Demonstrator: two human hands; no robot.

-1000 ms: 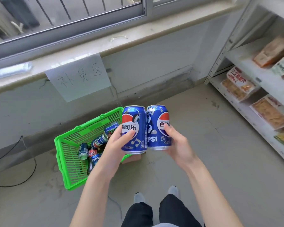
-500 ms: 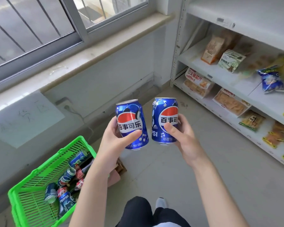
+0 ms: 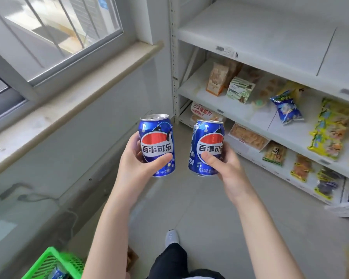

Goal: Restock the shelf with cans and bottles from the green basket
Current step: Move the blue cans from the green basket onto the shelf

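My left hand (image 3: 138, 168) grips one blue Pepsi can (image 3: 157, 144) upright at chest height. My right hand (image 3: 227, 168) grips a second blue Pepsi can (image 3: 207, 147), a small gap to the right of the first. The white shelf unit (image 3: 250, 43) stands ahead to the right; its upper board is bare where I can see it. Only a corner of the green basket (image 3: 52, 262) shows at the bottom left, with one blue can (image 3: 57, 273) visible inside.
Snack packets (image 3: 240, 91) fill the lower shelves, with yellow bags (image 3: 330, 129) at the right. A window sill (image 3: 73, 101) juts from the left wall. My shoe (image 3: 171, 237) rests on the grey floor. Cables (image 3: 28, 196) run along the wall base.
The view has swung right and up from the basket toward the shelf. Both cans stay in my hands and have drifted slightly apart. The basket has slid to the bottom left corner.
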